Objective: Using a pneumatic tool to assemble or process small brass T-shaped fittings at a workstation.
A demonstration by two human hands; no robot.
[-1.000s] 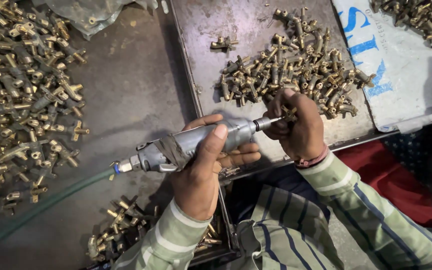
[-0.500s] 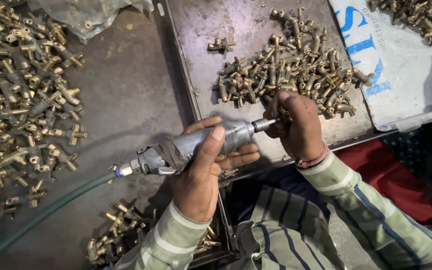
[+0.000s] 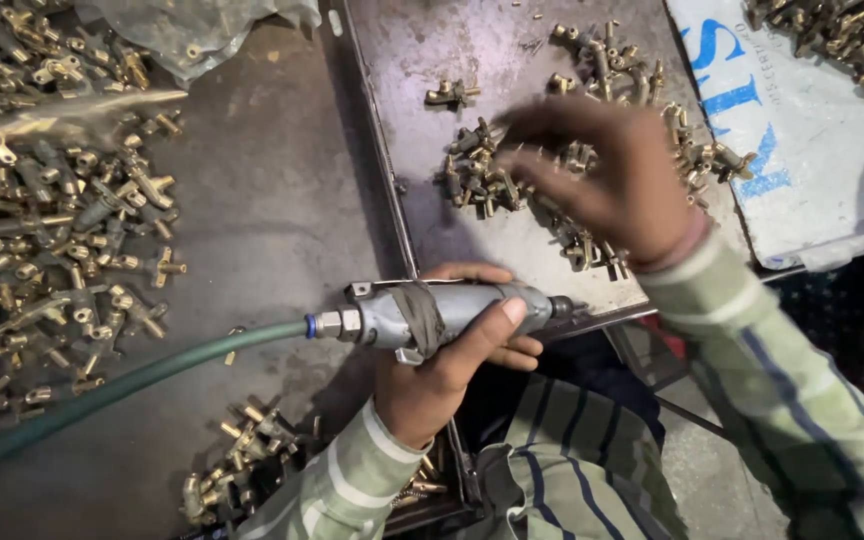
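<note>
Left hand [image 3: 442, 375] fingers wrapped tight around grey cylindrical air grinder tool [image 3: 442, 310], held level at tray edge. Right hand [image 3: 602, 180] blurred, fingers spread over brass fittings pile [image 3: 492, 170] on grey metal tray [image 3: 432, 50], grip unclear.

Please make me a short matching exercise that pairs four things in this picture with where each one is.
Things:
1. left hand
2. right hand
3. green hose
4. clear plastic bag

Places:
A. top edge, above the left brass heap
B. wrapped around the grey air tool
C. blurred over the brass fittings on the metal tray
D. running left from the tool's rear end

Pairs: 1-B, 2-C, 3-D, 4-A
</note>
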